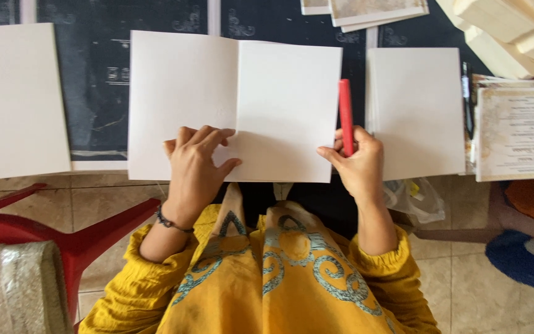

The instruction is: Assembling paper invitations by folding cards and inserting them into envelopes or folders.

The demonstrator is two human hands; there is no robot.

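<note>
An open, blank white folded card [236, 93] lies on the dark patterned table [94, 74] in front of me. My left hand [196, 167] presses flat on its lower middle, fingers spread over the fold. My right hand [356, 161] grips a red stick-shaped tool [345, 114] upright, and its thumb touches the card's lower right corner. Yellow sleeves cover both my arms.
Blank white card stacks lie at the left [13, 99] and right [415, 111]. A black pen [465, 93] and printed cards [520, 130] sit at far right, cream boxes [508, 31] at the top right. A red plastic stool [63, 229] stands below left, a blue mat [526, 260] below right.
</note>
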